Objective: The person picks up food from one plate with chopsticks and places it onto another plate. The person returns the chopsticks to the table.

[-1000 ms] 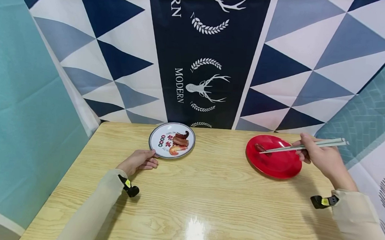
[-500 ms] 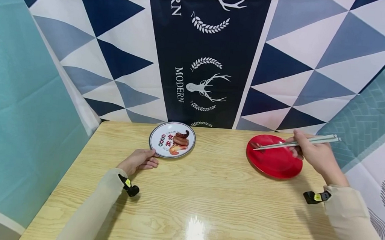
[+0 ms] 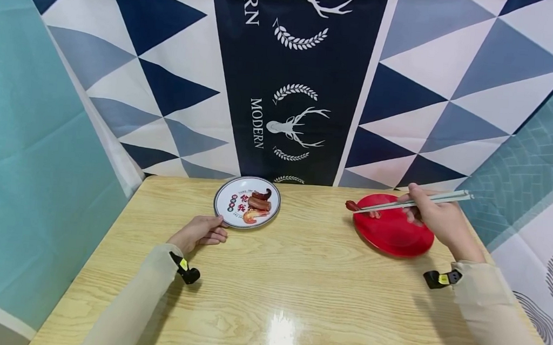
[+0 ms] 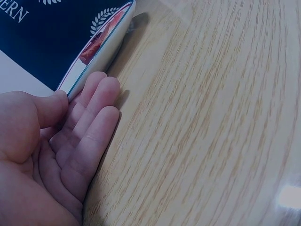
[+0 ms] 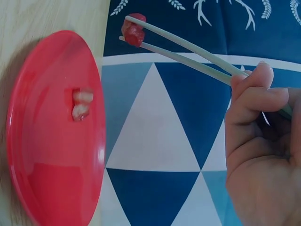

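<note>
My left hand [image 3: 199, 233] pinches the near-left rim of a white plate [image 3: 228, 197] with printed red characters; in the left wrist view the thumb [image 4: 51, 109] lies on the rim and fingers reach below it. Food pieces sit on this plate: an orange shrimp [image 3: 253, 215], a brown meat slab [image 3: 260, 204] and a dark curled piece [image 3: 262, 193]. My right hand [image 3: 426, 212] holds pale green chopsticks [image 5: 188, 45]. Between their tips is a small glossy red food piece [image 5: 134, 33], just past the left edge of the red plate [image 3: 400, 239].
A small pale-and-red patch [image 5: 82, 104] shows on the red plate; I cannot tell whether it is food or a reflection. The wooden table [image 3: 292, 282] meets a patterned cloth wall [image 3: 293, 87] behind both plates. Teal cloth [image 3: 39, 148] hangs at the left.
My right hand has moved left with the chopsticks, carrying the red food piece from over the red plate to beyond its left edge. The left hand and white plate have stayed put.
</note>
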### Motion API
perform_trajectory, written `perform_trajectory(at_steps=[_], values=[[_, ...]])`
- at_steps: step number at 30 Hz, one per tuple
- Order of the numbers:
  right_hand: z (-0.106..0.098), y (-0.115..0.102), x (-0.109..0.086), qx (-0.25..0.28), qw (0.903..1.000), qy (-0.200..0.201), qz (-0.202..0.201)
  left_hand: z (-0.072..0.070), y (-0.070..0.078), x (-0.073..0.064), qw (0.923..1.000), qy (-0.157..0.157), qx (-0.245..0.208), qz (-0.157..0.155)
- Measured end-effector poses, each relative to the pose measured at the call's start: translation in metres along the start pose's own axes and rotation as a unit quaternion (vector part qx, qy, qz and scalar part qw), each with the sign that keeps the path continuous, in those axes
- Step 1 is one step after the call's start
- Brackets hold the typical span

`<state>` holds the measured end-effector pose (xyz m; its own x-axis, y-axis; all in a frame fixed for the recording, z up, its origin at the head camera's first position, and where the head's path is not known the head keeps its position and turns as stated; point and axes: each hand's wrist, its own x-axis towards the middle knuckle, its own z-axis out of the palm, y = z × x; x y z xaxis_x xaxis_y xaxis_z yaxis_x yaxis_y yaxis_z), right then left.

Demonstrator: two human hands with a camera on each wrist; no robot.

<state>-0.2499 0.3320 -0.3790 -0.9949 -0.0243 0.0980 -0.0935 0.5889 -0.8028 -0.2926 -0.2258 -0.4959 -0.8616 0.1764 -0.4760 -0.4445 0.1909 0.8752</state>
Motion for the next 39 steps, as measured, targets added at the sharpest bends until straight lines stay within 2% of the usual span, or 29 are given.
perform_trajectory(at_steps=[13, 22, 29, 39], values=[[0.017, -0.013, 0.012, 0.014, 0.9993, 0.013, -0.031, 0.0, -0.002, -0.001, 0.9999, 0.011, 0.002, -0.004], [0.023, -0.02, 0.015, 0.017, 0.9998, 0.004, -0.002, 0.0, 0.0, -0.003, 0.9999, 0.011, 0.007, -0.004], [0.029, -0.024, 0.018, 0.04, 0.9988, 0.008, -0.026, 0.0, 0.0, -0.002, 0.9999, 0.012, 0.007, -0.004], [0.035, -0.026, 0.019, 0.04, 0.9986, 0.016, -0.031, 0.001, -0.001, -0.001, 0.9999, 0.011, 0.003, -0.004]])
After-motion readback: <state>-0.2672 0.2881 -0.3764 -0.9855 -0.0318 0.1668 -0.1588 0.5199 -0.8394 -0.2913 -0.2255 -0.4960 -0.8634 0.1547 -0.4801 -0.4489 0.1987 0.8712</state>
